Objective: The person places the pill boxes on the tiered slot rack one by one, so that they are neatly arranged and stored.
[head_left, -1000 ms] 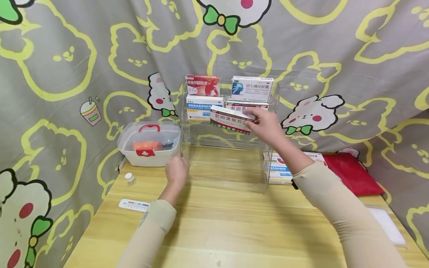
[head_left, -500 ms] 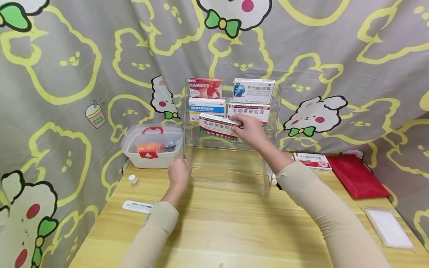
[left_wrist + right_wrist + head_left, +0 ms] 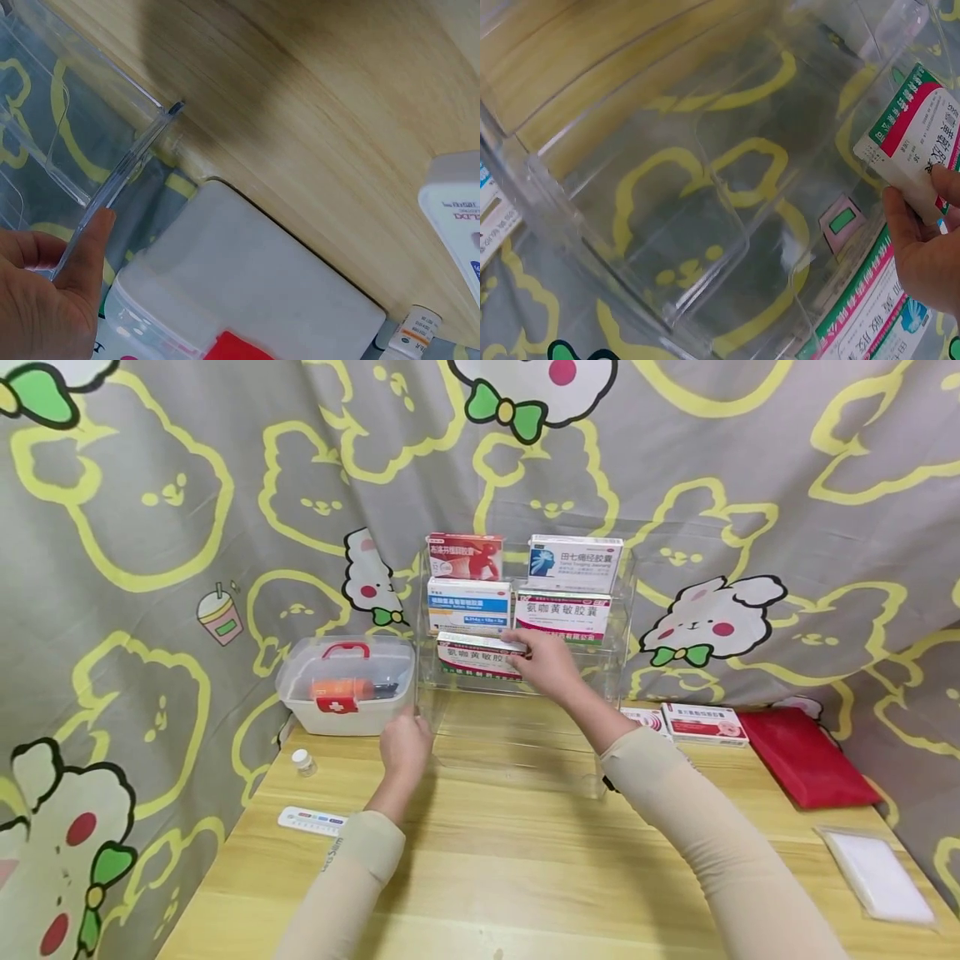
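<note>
A clear acrylic display rack stands on the table with medicine boxes on its upper tiers. My right hand pinches the right end of a white, red and green medicine box, which is at the left of the third tier, below the blue and white box. In the right wrist view, thumb and fingers hold that medicine box by its end. My left hand grips the rack's left side panel. The left wrist view has this panel between thumb and fingers of the hand.
Left of the rack are a first-aid box, a small bottle and a white thermometer-like strip. On the right lie more medicine boxes, a red pouch and a white packet. A patterned curtain hangs behind.
My right hand has moved left and down with the medicine box, from in front of the second tier to the left of the third. The left hand has stayed on the rack's side.
</note>
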Action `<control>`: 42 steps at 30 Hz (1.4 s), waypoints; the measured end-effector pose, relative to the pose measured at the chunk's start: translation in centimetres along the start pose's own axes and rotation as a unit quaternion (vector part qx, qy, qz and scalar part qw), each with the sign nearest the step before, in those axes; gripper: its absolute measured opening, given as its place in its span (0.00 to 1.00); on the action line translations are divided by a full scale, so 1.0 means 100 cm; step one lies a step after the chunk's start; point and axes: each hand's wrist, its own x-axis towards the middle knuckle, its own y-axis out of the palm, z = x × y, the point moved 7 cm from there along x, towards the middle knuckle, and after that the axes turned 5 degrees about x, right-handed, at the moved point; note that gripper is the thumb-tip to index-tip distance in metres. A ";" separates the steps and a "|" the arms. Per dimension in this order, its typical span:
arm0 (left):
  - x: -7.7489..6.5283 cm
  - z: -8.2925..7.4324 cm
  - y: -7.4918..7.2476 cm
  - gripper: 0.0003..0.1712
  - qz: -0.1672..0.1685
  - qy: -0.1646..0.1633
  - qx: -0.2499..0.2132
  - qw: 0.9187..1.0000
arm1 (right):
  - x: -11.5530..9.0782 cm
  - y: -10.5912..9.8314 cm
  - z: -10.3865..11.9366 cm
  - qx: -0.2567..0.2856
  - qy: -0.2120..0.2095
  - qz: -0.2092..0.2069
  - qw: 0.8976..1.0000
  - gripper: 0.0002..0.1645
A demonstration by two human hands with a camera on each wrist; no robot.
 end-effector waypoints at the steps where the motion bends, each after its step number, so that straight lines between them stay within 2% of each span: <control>1: 0.000 -0.001 0.000 0.09 -0.001 0.001 -0.001 1.000 | 0.000 0.002 0.000 0.000 -0.001 0.002 1.000 0.21; 6: 0.000 -0.002 -0.002 0.08 -0.012 0.004 -0.002 1.000 | 0.002 0.011 0.003 0.008 -0.014 0.007 1.000 0.20; 9: -0.001 -0.003 -0.001 0.08 -0.012 0.005 -0.002 1.000 | 0.001 0.016 0.002 0.009 -0.005 0.004 1.000 0.19; 11: -0.001 -0.002 0.001 0.08 -0.008 0.003 -0.003 1.000 | 0.000 0.019 0.002 -0.009 0.002 0.000 1.000 0.19; 17: -0.001 0.001 0.002 0.08 0.000 -0.012 -0.004 1.000 | 0.000 0.019 0.008 -0.092 0.008 -0.038 0.995 0.22; 19: -0.002 0.001 0.001 0.08 -0.001 -0.011 -0.004 1.000 | 0.001 0.018 0.009 -0.099 0.012 -0.053 0.994 0.20; 22: -0.002 0.000 0.001 0.08 -0.002 -0.006 -0.004 1.000 | 0.000 0.016 0.009 -0.082 0.014 -0.072 0.994 0.14; 25: -0.002 -0.001 0.001 0.08 -0.002 -0.003 -0.004 1.000 | 0.001 0.013 0.010 -0.081 -0.004 -0.092 0.993 0.10; 28: -0.001 -0.001 0.002 0.08 -0.002 0.000 -0.003 1.000 | 0.004 0.009 0.013 -0.104 -0.037 -0.106 0.988 0.10; 31: 0.000 -0.001 0.002 0.08 -0.002 0.005 -0.001 1.000 | 0.008 0.005 0.017 -0.134 -0.062 -0.098 0.984 0.10; 34: 0.000 -0.002 0.002 0.09 0.004 0.003 -0.001 1.000 | 0.012 0.003 0.020 -0.152 -0.070 -0.073 0.983 0.11; 40: -0.002 -0.001 0.002 0.10 0.009 -0.001 -0.003 1.000 | 0.014 0.003 0.024 -0.171 -0.050 -0.020 0.984 0.14; 42: -0.002 -0.001 0.003 0.10 0.011 -0.001 -0.004 1.000 | 0.012 0.003 0.024 -0.182 -0.044 -0.014 0.982 0.14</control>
